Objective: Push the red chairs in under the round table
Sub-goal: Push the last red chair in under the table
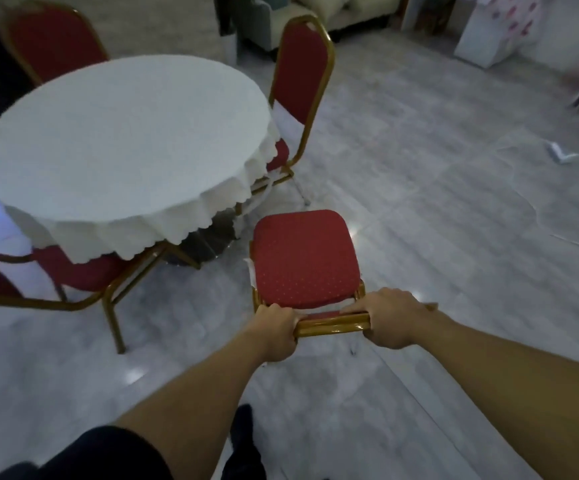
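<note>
A red chair with a gold frame (304, 258) stands on the floor just right of the round table (125, 140), which is covered by a white scalloped cloth. Its seat lies clear of the table edge. My left hand (276, 332) and my right hand (390, 318) both grip the gold top rail of its backrest. Another red chair (302, 74) stands at the table's far right with its seat partly under the cloth. A third red chair (73, 271) sits at the near left, seat partly under. A fourth chair (52, 39) stands behind the table.
Grey marbled floor (454, 202) stretches open to the right. A white scrap (561, 155) lies on the floor at far right. Sofas (343, 8) and a white box (499, 26) stand along the back. My dark shoe (243, 434) is below the chair.
</note>
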Tool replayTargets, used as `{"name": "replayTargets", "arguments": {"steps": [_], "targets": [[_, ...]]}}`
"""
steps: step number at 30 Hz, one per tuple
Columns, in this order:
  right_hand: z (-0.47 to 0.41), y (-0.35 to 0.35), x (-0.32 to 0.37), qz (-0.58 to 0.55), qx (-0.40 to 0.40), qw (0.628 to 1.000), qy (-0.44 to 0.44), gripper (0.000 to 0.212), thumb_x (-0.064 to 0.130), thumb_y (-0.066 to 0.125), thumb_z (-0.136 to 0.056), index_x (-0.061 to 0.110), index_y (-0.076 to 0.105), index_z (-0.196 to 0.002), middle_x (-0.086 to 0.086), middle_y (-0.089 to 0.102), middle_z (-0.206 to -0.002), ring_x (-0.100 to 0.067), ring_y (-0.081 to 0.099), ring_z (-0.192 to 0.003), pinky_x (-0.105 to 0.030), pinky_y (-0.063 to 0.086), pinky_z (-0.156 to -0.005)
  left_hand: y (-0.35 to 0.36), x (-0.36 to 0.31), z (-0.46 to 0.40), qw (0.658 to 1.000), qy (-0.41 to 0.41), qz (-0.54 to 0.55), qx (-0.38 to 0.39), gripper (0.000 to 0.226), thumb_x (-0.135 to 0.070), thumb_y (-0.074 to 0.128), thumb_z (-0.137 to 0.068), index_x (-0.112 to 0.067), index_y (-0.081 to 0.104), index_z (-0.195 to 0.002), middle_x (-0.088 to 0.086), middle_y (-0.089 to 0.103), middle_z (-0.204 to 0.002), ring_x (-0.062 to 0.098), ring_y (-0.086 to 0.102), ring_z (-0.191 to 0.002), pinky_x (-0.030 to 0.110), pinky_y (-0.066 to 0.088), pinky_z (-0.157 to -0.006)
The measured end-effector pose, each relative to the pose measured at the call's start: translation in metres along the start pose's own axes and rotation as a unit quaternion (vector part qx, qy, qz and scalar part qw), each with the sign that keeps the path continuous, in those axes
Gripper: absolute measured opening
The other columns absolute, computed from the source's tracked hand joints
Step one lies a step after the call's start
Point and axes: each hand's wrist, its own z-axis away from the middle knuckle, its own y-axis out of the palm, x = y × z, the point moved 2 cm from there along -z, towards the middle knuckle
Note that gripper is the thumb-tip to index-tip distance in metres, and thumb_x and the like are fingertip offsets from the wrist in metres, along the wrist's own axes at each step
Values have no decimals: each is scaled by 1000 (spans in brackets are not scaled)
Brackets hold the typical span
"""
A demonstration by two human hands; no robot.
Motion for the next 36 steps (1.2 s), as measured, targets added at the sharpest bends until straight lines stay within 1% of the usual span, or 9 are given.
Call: {"name": "replayTargets", "arguments": {"steps": [4, 9, 12, 18, 20, 22, 26, 32, 36], "targets": [[-10, -6, 17, 64, 13, 996, -69, 42, 29, 57, -97, 51, 62, -132, 8, 73, -103, -17, 64, -84, -30, 42, -66, 14, 2, 34, 997, -63, 39, -25, 15, -12, 56, -87, -21, 67, -92, 1, 69, -88, 27, 68, -84, 41, 61, -79], [-35, -20, 41, 121, 22, 984, -129, 46, 30, 57, -96, 50, 61, -137, 5, 76, -109, -22, 68, -91, -35, 52, -77, 19, 12, 56, 990, -114, 74, -24, 17, -16, 56, -84, -23, 66, -96, 2, 69, -90, 25, 67, -83, 37, 57, -74], [-57, -31, 49, 142, 14, 978, -153, 44, 29, 58, -92, 48, 66, -131, 6, 76, -103, -21, 68, -90, -37, 55, -82, 12, 18, 54, 987, -137, 83, -8, 13, -15, 59, -87, -20, 63, -98, 3, 67, -93, 23, 65, -83, 32, 51, -73], [-99, -53, 59, 165, 10, 971, -171, 35, 31, 58, -94, 42, 69, -126, 9, 76, -103, -18, 68, -90, -37, 52, -87, -8, 46, 35, 980, -175, 98, 17, 17, -13, 60, -87, -27, 54, -95, 4, 67, -94, 24, 68, -85, 32, 54, -69], [-114, -61, 64, 158, 6, 973, -169, 35, 33, 57, -93, 43, 69, -125, 8, 75, -101, -19, 68, -89, -36, 52, -85, -19, 62, 28, 976, -189, 104, 12, 18, -12, 57, -85, -22, 60, -99, 5, 69, -97, 27, 69, -88, 36, 58, -72], [-136, -72, 71, 157, 8, 973, -167, 36, 36, 57, -92, 46, 69, -125, 6, 75, -101, -21, 68, -90, -37, 53, -85, -32, 81, 20, 973, -205, 110, -3, 29, -10, 56, -83, -22, 67, -107, 5, 70, -101, 29, 69, -93, 41, 61, -81], [-170, -91, 90, 157, -1, 973, -167, 37, 36, 55, -90, 45, 70, -122, 5, 76, -101, -25, 70, -93, -40, 56, -88, -59, 114, 5, 967, -228, 113, -12, 43, -6, 55, -87, -25, 68, -124, 7, 68, -114, 30, 65, -105, 44, 57, -94], [-204, -116, 88, 167, 20, 969, -181, 43, 37, 55, -94, 50, 63, -134, 6, 75, -108, -24, 68, -96, -40, 54, -89, -82, 131, -17, 965, -232, 125, -3, 46, -6, 53, -88, -27, 66, -128, 6, 68, -111, 29, 66, -102, 42, 58, -90], [-222, -134, 81, 181, 24, 963, -198, 42, 36, 56, -95, 45, 65, -134, 7, 75, -111, -23, 68, -98, -40, 54, -89, -93, 129, -32, 959, -251, 128, -14, 44, -4, 54, -90, -24, 66, -128, 7, 68, -114, 29, 65, -104, 38, 54, -87]]}}
